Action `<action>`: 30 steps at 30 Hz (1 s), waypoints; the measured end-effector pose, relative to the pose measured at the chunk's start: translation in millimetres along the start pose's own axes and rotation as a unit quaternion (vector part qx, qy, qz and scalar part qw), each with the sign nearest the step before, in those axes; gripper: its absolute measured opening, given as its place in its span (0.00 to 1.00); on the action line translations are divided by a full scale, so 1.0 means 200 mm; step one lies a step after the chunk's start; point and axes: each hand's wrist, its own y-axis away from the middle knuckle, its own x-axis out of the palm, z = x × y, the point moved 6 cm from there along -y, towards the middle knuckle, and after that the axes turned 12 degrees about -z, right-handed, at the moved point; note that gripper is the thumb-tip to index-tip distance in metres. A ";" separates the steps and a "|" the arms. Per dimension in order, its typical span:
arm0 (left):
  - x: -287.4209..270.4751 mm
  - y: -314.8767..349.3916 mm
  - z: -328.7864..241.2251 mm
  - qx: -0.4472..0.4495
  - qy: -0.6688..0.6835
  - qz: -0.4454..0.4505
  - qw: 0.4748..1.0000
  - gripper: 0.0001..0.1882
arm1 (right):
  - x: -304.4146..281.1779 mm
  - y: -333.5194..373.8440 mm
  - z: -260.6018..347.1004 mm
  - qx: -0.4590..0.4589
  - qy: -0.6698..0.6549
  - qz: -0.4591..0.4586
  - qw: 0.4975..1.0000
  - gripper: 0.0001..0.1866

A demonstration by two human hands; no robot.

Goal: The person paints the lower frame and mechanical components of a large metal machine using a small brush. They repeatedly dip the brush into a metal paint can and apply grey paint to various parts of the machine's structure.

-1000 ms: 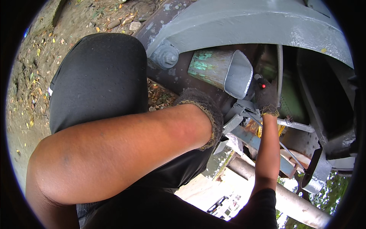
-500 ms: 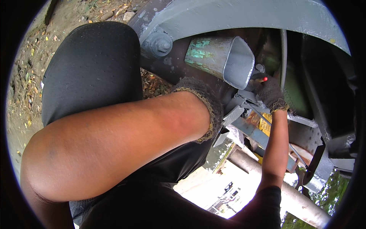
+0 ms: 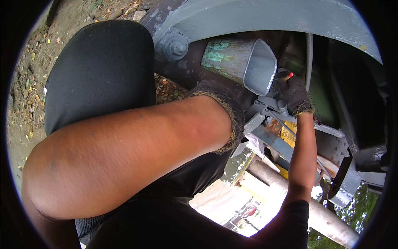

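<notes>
My right hand (image 3: 297, 97), in a dark knit glove, reaches in under the grey metalwork beside the open mouth of a square metal tube (image 3: 226, 60). Its fingers are curled round a thin stick-like tool (image 3: 290, 75) with a red end; the rest of that tool is hidden. The tube has worn grey sides with flaking green paint. My left hand (image 3: 211, 88), gloved alike, lies across my body near a dark beam below the tube. Only the cuff and back of that glove show, so its fingers cannot be seen.
A grey curved plate (image 3: 265, 16) arches overhead, with a large bolt (image 3: 175, 47) at its left end. A grey rod (image 3: 309, 62) hangs by my right hand. Metal brackets and a yellow label (image 3: 288, 136) lie below. My dark-clothed knee (image 3: 101, 74) rises at left over leaf-strewn soil.
My right hand has shifted slightly right and up, with the red tool end rising too. A short grey cylinder below the hand now shows. The left arm stays nearly still.
</notes>
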 end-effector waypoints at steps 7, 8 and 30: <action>-0.09 0.10 -0.06 0.094 -0.087 -0.026 0.991 0.13 | 0.04 -0.04 -0.01 -0.072 0.073 -0.079 0.992 0.19; -0.07 0.10 -0.05 0.095 -0.084 -0.030 0.991 0.13 | 0.05 -0.05 0.01 -0.089 0.066 -0.069 0.991 0.19; 0.05 0.00 0.01 0.058 -0.072 -0.066 0.994 0.12 | 0.04 -0.27 0.10 -0.126 0.078 -0.057 0.987 0.21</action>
